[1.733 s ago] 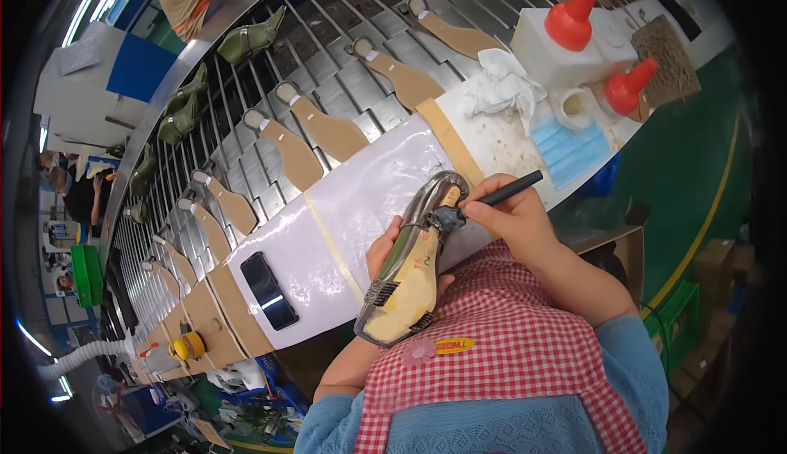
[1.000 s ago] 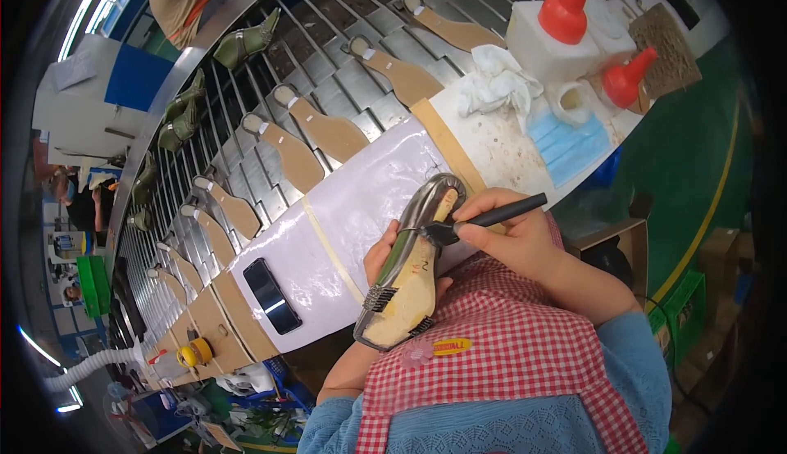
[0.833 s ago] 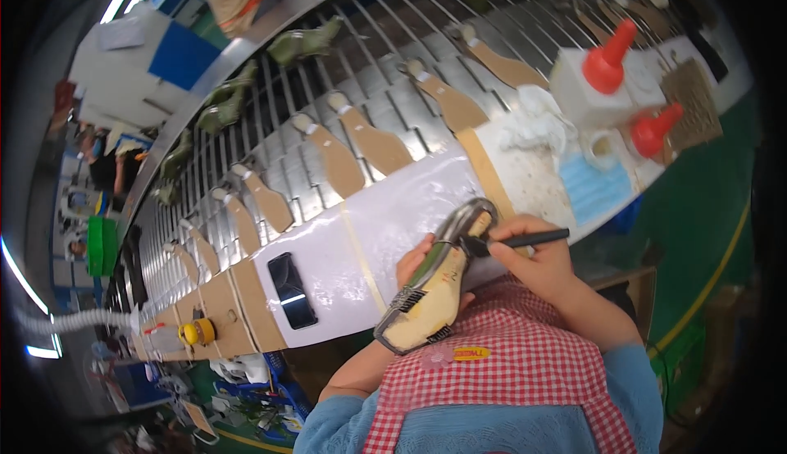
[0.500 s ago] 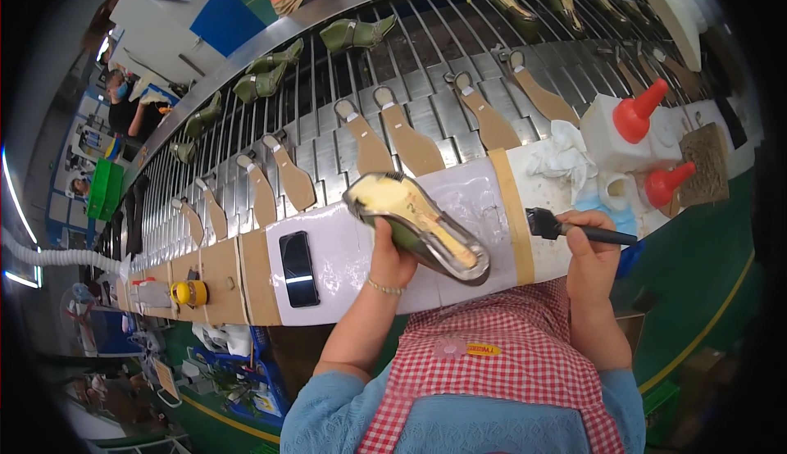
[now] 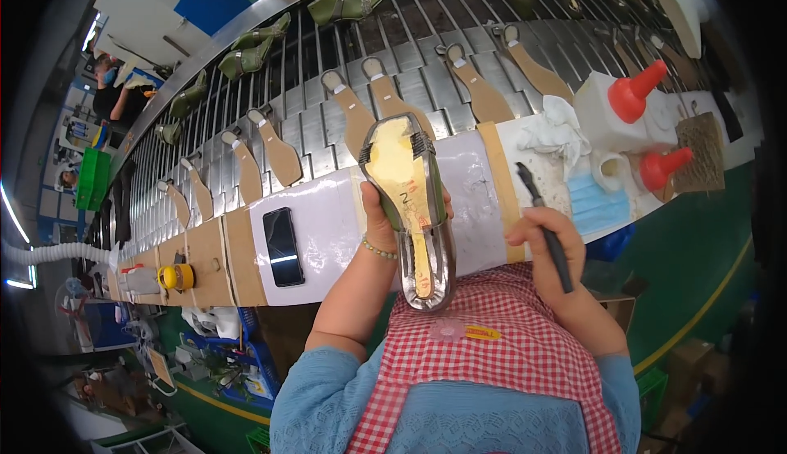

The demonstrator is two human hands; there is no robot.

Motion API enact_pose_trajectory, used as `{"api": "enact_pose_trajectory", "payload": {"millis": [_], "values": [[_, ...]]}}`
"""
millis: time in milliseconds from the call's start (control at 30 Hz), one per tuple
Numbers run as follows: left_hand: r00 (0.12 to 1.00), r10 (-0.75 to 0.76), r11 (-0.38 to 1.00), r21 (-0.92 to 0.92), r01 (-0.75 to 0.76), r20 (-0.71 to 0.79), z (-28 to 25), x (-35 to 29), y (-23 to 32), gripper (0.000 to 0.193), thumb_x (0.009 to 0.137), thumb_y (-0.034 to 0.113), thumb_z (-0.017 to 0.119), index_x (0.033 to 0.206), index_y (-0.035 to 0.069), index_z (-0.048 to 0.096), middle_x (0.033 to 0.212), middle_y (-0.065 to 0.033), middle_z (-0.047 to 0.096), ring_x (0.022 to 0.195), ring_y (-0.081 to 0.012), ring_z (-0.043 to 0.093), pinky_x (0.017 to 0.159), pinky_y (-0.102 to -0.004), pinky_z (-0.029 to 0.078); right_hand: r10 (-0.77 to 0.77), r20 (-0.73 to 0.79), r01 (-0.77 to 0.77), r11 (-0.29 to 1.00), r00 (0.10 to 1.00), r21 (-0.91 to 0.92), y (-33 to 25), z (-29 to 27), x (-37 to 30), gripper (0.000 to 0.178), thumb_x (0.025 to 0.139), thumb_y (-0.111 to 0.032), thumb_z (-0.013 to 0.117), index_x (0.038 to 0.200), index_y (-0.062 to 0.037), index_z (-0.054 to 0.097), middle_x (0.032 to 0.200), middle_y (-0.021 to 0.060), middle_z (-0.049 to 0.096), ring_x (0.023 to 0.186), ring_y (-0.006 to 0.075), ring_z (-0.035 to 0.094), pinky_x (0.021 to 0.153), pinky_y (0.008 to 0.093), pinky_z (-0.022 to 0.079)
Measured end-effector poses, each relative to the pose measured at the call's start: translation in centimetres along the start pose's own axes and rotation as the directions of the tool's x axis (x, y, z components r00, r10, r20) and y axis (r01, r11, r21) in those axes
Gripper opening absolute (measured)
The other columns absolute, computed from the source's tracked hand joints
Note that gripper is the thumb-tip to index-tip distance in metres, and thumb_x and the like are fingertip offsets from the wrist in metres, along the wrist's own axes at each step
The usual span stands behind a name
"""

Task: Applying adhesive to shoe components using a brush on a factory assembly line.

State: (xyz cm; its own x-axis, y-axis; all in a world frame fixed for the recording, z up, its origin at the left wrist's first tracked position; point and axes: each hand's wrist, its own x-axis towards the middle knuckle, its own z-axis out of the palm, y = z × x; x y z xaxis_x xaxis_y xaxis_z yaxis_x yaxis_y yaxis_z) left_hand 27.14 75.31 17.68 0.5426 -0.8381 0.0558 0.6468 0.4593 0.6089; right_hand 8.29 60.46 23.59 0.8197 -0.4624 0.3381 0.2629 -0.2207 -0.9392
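A green shoe upper (image 5: 402, 179), bottom side turned up and showing its pale yellow insole, is held over the bench by my left hand (image 5: 379, 223). Its toe end points away from me and the narrower heel end toward my apron. My left fingers wrap round its side, partly hidden behind it. To the right, my right hand (image 5: 556, 241) grips a black-handled brush (image 5: 538, 197) with the bristle end pointing up and away. The brush is apart from the shoe.
Brown soles (image 5: 479, 89) and green shoes (image 5: 348, 7) lie on the metal conveyor (image 5: 311, 126) beyond the bench. White bottles with red nozzles (image 5: 635, 93), a crumpled white cloth (image 5: 553, 130) and a blue mask (image 5: 598, 200) are at right. A phone (image 5: 284, 245) lies left.
My left hand has turned the shoe from slanted to nearly straight, heel end toward me. My right hand has drawn the brush slightly left and tilted its bristle end upward.
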Motion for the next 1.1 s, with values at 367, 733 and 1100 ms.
{"api": "enact_pose_trajectory", "payload": {"millis": [367, 733, 1100], "values": [[0.971, -0.174, 0.982, -0.047, 0.183, 0.163, 0.1, -0.3, -1.0, 0.097, 0.067, 0.084, 0.049, 0.124, 0.004, 0.050, 0.105, -0.0211, 0.062, 0.090, -0.0315, 0.065, 0.074, -0.0399, 0.055, -0.132, -0.013, 0.130, 0.985, 0.991, -0.112, 0.4, 3.1, 2.6, 0.064, 0.069, -0.013, 0.083, 0.120, -0.0040, 0.046, 0.085, 0.0062, 0.054, 0.077, 0.0157, 0.054, 0.072, 0.0280, 0.046], [0.959, 0.147, 0.984, -0.065, -0.167, -0.243, -1.2, 11.8, 9.6, 0.055, 0.088, 0.039, 0.062, 0.132, 0.011, 0.045, 0.126, -0.0077, 0.055, 0.118, -0.0258, 0.050, 0.105, -0.0458, 0.037, -0.136, -0.114, 0.111, 0.974, 0.984, -0.198, -0.9, -4.3, 1.7, 0.044, 0.092, -0.036, 0.054, 0.112, 0.0027, 0.058, 0.074, 0.0090, 0.062, 0.065, 0.0195, 0.060, 0.063, 0.0293, 0.048], [0.998, 0.060, 0.951, 0.303, -0.053, -0.012, -4.8, 40.3, 10.6, 0.042, 0.074, -0.005, 0.063, 0.114, 0.006, 0.058, 0.110, -0.0053, 0.064, 0.103, -0.0222, 0.059, 0.092, -0.0366, 0.045, 0.111, -0.137, -0.134, 0.976, 0.984, -0.172, 1.7, -8.1, 5.8, 0.026, 0.085, -0.013, 0.060, 0.108, -0.0010, 0.062, 0.079, 0.0090, 0.064, 0.070, 0.0205, 0.062, 0.064, 0.0304, 0.047]]}}
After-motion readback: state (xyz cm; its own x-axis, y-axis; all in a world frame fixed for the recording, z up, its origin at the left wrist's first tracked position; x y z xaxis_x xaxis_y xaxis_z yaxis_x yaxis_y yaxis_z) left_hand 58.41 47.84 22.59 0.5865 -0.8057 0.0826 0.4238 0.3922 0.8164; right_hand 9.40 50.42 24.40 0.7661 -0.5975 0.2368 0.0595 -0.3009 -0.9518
